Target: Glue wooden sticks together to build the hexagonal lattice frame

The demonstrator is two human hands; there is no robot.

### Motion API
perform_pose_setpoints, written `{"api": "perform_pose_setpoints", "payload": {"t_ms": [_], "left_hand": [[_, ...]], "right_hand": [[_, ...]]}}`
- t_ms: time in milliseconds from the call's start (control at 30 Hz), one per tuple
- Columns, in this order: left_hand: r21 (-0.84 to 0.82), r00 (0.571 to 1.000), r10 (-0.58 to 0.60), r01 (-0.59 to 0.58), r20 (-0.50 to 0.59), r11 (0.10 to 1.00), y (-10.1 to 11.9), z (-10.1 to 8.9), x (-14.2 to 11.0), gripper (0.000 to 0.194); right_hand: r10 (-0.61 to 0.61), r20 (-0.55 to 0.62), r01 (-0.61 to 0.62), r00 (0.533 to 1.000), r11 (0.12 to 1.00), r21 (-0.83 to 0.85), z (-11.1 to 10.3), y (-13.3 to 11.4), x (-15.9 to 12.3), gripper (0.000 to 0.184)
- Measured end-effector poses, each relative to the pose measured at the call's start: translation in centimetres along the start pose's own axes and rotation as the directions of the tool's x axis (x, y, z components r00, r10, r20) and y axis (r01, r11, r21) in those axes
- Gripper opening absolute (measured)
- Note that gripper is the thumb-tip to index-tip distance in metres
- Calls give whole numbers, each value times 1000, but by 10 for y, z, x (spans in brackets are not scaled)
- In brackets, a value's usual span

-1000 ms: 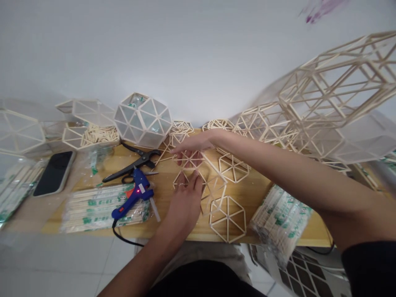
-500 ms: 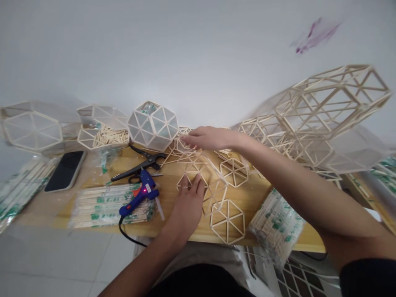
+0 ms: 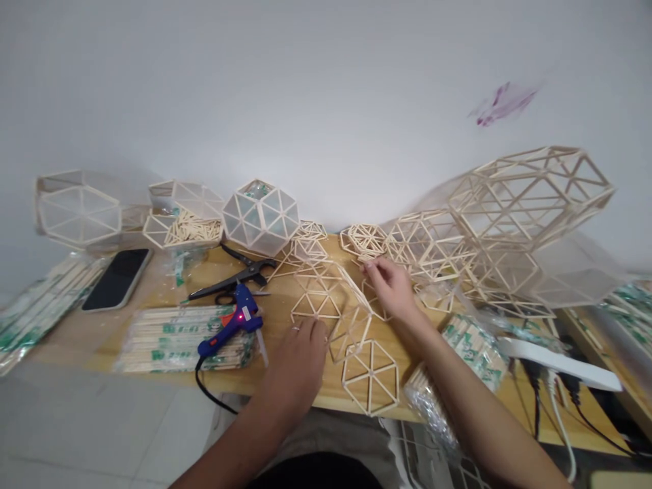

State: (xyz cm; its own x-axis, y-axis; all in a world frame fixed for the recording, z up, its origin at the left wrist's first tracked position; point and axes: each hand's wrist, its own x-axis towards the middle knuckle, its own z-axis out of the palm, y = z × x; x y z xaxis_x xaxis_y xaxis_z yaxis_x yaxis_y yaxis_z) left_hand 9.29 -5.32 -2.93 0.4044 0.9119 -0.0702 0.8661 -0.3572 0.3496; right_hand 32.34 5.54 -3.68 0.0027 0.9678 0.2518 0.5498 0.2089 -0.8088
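A half-built frame of thin wooden sticks (image 3: 322,293), made of joined triangles, lies on the wooden board (image 3: 285,370) in the middle. My left hand (image 3: 298,360) rests at its near edge, fingers curled onto the lowest sticks. My right hand (image 3: 393,291) hovers over the frame's right side with its fingers bent in a pinch; what they pinch is too small to see. A flat stick hexagon (image 3: 370,375) lies just in front of both hands. A blue glue gun (image 3: 231,324) with a lit red lamp lies left of my left hand.
Black scissors (image 3: 231,275) and a phone (image 3: 117,278) lie further left, with wrapped stick packs (image 3: 168,339) (image 3: 461,350). A panelled polyhedron (image 3: 261,216) and open stick frames (image 3: 530,197) line the wall. A white power strip (image 3: 557,361) with cables sits at right.
My right hand has pulled back from the far-left part of the frame to its right side. The view has swung right. My left hand has stayed at the frame's near edge.
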Motion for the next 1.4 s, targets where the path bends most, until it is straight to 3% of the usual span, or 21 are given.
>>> {"api": "perform_pose_setpoints", "payload": {"t_ms": [67,233,333,467,567,700,933,1167,1400], "left_hand": [[-41,1000,-31,31,1,999,-3,-9,-10,18],[-170,963,-64,19,-264,985,-35,-24,-33,31],[-248,898,-199,105,-393,963,-67,-30,-46,32],[-297,813,-380,268,-441,917,-106,-35,-66,36],[-334,788,-425,295,-445,895,-121,-33,-81,38],[-446,791,-475,290,-385,846,-123,-26,-86,41],[-499,729,-536,306,-425,811,-124,-25,-68,52],[-590,676,-639,363,-365,721,-140,-27,-51,59],[-514,712,-577,348,-400,784,-148,-23,-48,55]], "right_hand": [[14,-11,-14,1000,1000,9,4,6,-4,43],[22,29,-24,999,997,75,10,4,-4,34],[19,63,-25,998,994,109,12,2,-5,30],[26,83,-37,996,990,133,12,2,-7,27],[31,86,-43,996,989,140,13,3,-7,27],[27,88,-38,996,991,126,15,5,-8,25],[0,52,-5,999,996,93,20,14,-7,27],[-19,0,19,1000,999,40,26,21,-9,25],[-35,2,35,999,999,-11,35,22,-10,25]]}}
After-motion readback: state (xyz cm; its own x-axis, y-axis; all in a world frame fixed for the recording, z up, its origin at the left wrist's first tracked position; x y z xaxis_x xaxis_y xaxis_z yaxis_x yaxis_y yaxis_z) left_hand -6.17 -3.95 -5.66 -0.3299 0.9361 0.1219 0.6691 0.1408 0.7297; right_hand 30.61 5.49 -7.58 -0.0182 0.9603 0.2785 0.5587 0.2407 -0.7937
